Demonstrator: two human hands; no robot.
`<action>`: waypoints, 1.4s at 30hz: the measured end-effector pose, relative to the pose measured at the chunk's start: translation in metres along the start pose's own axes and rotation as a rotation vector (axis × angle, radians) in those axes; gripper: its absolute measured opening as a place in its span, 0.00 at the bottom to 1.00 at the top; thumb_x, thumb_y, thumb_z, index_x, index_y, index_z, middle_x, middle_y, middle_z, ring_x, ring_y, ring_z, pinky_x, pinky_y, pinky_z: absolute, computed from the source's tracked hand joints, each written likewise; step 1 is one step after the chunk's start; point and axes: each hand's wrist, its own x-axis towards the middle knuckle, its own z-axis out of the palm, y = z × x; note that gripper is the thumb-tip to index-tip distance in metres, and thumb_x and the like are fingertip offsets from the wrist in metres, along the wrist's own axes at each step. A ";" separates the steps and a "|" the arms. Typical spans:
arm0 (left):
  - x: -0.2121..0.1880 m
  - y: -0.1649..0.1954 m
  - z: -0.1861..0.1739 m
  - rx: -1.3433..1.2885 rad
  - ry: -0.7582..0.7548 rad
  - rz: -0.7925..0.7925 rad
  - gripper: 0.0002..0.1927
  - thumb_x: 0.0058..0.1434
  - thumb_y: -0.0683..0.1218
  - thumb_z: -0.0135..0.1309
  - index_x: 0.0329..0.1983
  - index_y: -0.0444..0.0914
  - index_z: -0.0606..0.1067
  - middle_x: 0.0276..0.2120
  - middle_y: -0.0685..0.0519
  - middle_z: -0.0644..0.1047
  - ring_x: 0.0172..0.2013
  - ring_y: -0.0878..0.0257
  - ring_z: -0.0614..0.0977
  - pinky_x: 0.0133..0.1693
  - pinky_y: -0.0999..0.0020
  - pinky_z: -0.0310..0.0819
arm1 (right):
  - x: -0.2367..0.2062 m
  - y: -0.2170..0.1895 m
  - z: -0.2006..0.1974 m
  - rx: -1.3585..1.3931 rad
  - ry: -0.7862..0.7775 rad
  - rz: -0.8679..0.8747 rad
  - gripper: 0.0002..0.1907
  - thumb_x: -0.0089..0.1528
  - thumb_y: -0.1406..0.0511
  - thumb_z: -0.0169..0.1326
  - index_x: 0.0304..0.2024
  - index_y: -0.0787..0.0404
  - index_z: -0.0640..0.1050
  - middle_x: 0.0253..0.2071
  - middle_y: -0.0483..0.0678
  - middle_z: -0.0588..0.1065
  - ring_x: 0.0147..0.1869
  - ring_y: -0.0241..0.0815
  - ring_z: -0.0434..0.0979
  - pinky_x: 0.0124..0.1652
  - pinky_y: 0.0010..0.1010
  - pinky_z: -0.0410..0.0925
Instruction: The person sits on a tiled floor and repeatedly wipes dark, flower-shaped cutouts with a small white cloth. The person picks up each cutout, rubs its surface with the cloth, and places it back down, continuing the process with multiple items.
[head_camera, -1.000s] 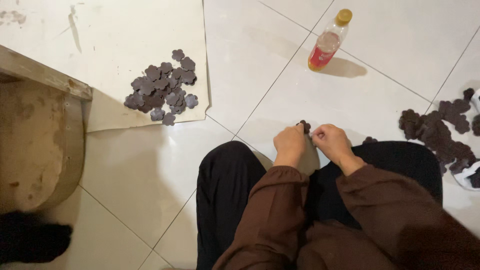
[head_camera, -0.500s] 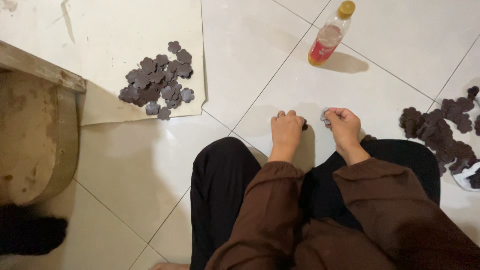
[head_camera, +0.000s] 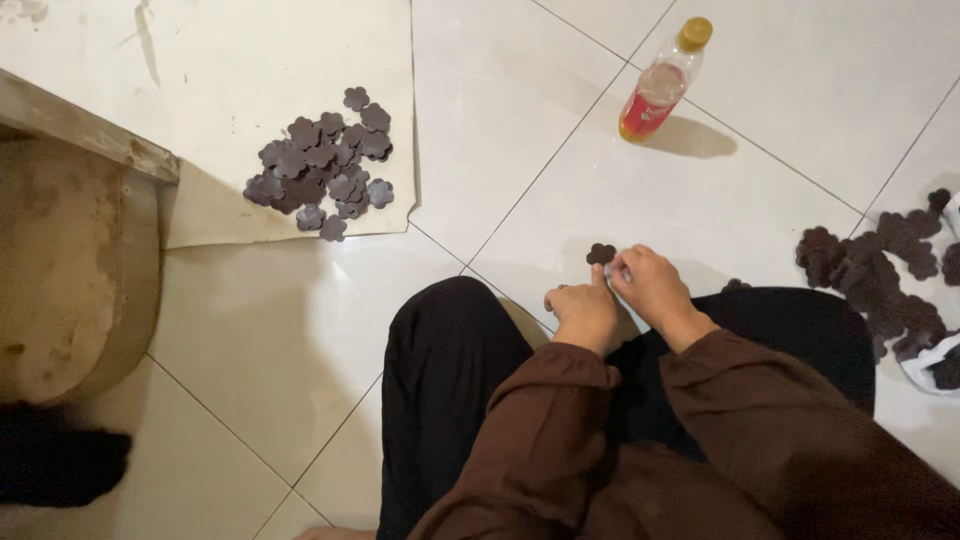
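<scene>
Glossy white floor tiles (head_camera: 300, 330) with thin dark grout lines run diagonally. Far left lies a cream sheet (head_camera: 200, 60) — stained, edges curling — beside a worn wooden piece (head_camera: 70, 260), under soft light.

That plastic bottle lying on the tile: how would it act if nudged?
The bottle lies on its side on smooth tile floor, so it would probably roll easily. It looks only partly filled with red liquid, so likely light, with the liquid sloshing.

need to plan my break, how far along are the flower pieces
Looks done: a pile of dark flower pieces on the sheet. In hand: one piece at the fingertips of the left hand and right hand. Seemingly left: the heap at right.
</scene>
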 end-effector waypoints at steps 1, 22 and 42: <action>0.001 0.000 0.000 -0.010 -0.010 0.004 0.44 0.67 0.48 0.47 0.81 0.43 0.40 0.56 0.45 0.78 0.54 0.46 0.80 0.54 0.43 0.68 | 0.000 0.002 0.000 0.042 -0.034 0.099 0.09 0.61 0.62 0.59 0.38 0.60 0.81 0.41 0.49 0.78 0.42 0.47 0.80 0.43 0.39 0.73; -0.024 -0.003 -0.005 -0.022 -0.042 -0.034 0.32 0.72 0.52 0.44 0.78 0.42 0.53 0.47 0.42 0.82 0.44 0.48 0.86 0.48 0.43 0.72 | -0.002 0.003 -0.007 0.361 0.143 0.064 0.08 0.64 0.65 0.58 0.43 0.62 0.81 0.42 0.47 0.79 0.43 0.44 0.81 0.43 0.34 0.74; -0.023 0.020 0.014 0.268 -0.322 -0.032 0.57 0.63 0.46 0.58 0.80 0.34 0.30 0.34 0.51 0.81 0.32 0.58 0.78 0.45 0.52 0.75 | 0.000 -0.018 0.012 0.045 0.128 -0.413 0.04 0.60 0.71 0.58 0.38 0.63 0.82 0.40 0.50 0.78 0.46 0.52 0.77 0.49 0.40 0.71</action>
